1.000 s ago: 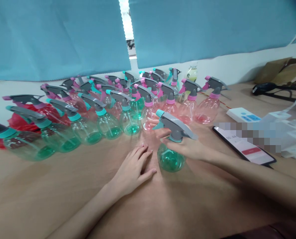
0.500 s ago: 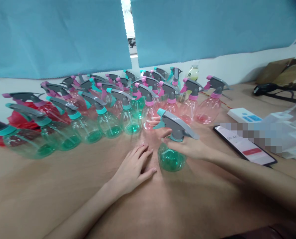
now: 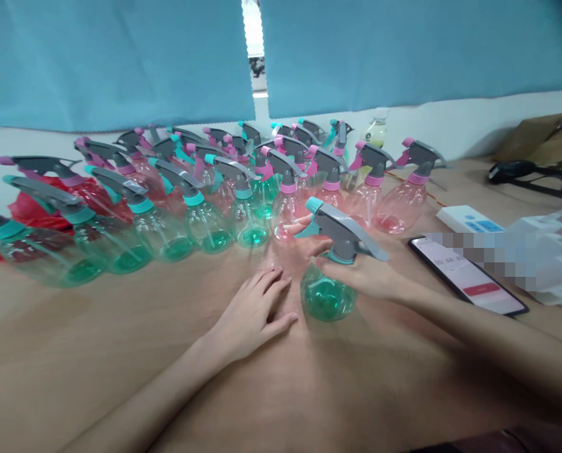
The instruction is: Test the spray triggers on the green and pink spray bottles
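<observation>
While a round, clear plastic spray bottle [image 3: 328, 299] holding green liquid stands upright on the tan table [image 3: 96, 352], the right hand [image 3: 375, 277] is curled round its neck, thumb in front, fingers behind. Left of that, the empty left hand [image 3: 247, 318] lies palm down, fingers outstretched. Beyond both hands stand clear spray bottles with pink or turquoise collars [image 3: 209, 226]; right of the right hand lies a black-edged smartphone [image 3: 455, 269].

A clear, round-bellied spray bottle [image 3: 328, 299] with green liquid stands on the desk [image 3: 134, 340], its neck in the right hand [image 3: 368, 277], its grey head's turquoise nozzle pointing left and away.
</observation>
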`<state>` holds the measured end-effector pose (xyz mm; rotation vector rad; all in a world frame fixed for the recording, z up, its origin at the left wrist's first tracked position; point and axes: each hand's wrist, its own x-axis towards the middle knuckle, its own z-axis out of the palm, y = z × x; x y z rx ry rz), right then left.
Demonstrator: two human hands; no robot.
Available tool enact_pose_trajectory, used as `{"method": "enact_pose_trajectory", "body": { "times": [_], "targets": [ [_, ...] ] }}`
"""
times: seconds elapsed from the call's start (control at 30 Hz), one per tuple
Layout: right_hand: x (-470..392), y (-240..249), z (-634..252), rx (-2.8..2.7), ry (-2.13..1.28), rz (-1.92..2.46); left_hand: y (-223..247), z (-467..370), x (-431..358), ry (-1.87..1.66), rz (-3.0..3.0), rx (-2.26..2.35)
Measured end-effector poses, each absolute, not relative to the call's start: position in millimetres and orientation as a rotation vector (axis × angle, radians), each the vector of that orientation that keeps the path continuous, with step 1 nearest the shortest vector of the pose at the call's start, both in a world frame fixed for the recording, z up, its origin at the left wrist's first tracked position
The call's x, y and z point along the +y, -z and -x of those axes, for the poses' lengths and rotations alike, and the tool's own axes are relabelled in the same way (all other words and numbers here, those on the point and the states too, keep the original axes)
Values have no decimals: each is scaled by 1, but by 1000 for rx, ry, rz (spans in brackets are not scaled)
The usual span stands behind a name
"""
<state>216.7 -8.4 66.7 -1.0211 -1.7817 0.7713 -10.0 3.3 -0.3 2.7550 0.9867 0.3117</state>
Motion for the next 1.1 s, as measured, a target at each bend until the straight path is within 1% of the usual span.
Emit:
{"method": "enact_pose_trajectory", "body": {
  "times": [0.23, 0.5, 1.1],
  "targets": [
    [-8, -68, -216, -1805, -678, 1041, 2, 10, 3, -310, -2770, 989],
    [-10, -69, -216, -1820, -584, 1159, 2, 10, 3, -317, -2794, 983],
    [-8, -71, -214, -1801, -702, 1021, 4, 10, 3, -328, -2802, 985]
  ]
}}
